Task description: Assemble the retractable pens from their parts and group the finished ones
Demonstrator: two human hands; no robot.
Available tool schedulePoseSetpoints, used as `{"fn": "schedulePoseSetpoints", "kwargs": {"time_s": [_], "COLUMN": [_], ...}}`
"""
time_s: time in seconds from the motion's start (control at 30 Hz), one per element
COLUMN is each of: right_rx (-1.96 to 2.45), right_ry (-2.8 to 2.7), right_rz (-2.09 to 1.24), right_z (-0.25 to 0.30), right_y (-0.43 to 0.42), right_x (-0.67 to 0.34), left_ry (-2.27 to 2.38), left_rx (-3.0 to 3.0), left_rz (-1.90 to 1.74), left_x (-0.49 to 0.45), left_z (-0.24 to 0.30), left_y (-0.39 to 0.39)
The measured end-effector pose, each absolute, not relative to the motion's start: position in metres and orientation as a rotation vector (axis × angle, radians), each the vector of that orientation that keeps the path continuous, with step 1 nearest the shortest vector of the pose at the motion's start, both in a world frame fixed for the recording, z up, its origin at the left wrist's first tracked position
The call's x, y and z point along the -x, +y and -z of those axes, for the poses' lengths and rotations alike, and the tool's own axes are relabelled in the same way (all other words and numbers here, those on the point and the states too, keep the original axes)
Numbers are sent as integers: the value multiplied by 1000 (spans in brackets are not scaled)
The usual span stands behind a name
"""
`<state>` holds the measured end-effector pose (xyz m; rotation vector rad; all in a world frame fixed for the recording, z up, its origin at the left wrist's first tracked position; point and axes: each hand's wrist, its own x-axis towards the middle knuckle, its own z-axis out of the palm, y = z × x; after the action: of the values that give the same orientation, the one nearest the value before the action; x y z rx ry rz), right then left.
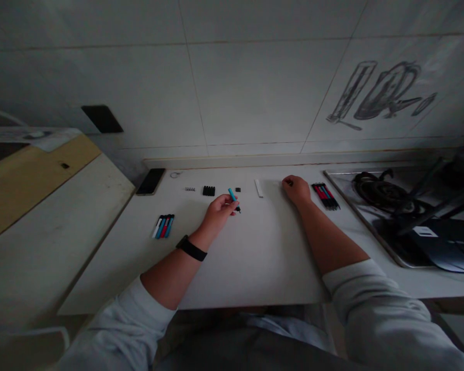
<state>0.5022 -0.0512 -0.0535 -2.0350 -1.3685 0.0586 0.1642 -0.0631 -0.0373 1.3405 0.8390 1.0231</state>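
Left hand [218, 208]: thumb and fingers pinch a blue pen [232, 195], raised just above the white table, slanted, black end down toward the right. Right hand [297, 189]: near the table's far edge, fingers curled in; dark spot at the fingertips, cannot tell whether a held part or shadow.

Just beyond the pen, a small dark block [237, 189]. Left of that, a row of black pieces [209, 190], then a row of tiny metallic pieces [190, 189]. Between the hands, a white strip [259, 188].

Farther left, four capped-looking barrels [163, 226] side by side: white, blue, red, blue. Behind them, a phone [151, 182] lying flat. Just right of the right hand, a bundle of black and red pens [325, 196], near a metal-rimmed tray [365, 226].
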Motion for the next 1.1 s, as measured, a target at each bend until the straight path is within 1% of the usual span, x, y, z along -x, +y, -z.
{"fn": "schedulePoseSetpoints", "kwargs": {"time_s": [0.1,0.23,0.37,0.57,0.67,0.8,1.0,1.1], "right_rx": [1977,1689,1480,1282,1230,1220,1269,1210], "right_ry": [-1192,-1110,-1165,-1359,-1410,-1483,-1641,-1730], "right_rz": [-89,-251,-331,-643,-712,-684,-482,-412], "right_z": [51,45,34,18,17,17,13,9], "right_y": [-52,-53,-62,-90,-100,-104,-108,-111], "right_x": [-502,-494,-465,-401,-382,-376,-377,-376], "left_ry": [834,843,853,879,863,853,848,833], "left_rx": [-1374,-1491,-1642,-1960,-2138,-2257,-2295,-2316], "left_rz": [-1024,-1007,-1022,-1026,-991,-957,-950,-950], "left_x": [-164,-163,-162,-159,-158,-158,-158,-158], "left_z": [39,42,44,38,31,26,26,24], "left_y": [-62,-59,-58,-64,-69,-72,-72,-73]}}
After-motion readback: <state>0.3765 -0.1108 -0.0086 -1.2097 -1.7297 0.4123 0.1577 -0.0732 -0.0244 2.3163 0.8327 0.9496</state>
